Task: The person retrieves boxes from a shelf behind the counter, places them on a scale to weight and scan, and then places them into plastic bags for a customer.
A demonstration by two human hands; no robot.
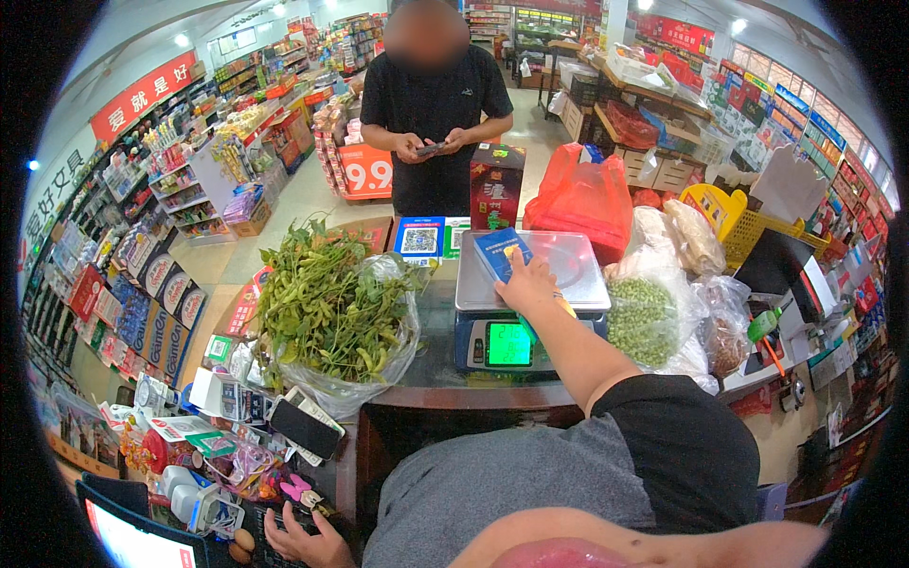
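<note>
My right hand reaches over a digital scale, its fingers bent over a blue printed packet on the steel pan. The palm hides part of the packet, and a yellow edge shows beside the wrist. The scale's display glows green. At the lower left, my left hand has its fingers spread, holding nothing, beside a dark keyboard. Left of the scale, green soybean plants with pods spill from a clear plastic bag. A bag of shelled green beans sits to the right.
Behind the scale stand a dark red box and a red plastic bag. Payment code cards lie nearby. Across the counter, a person holds a phone. A black smartphone and a monitor are on my left.
</note>
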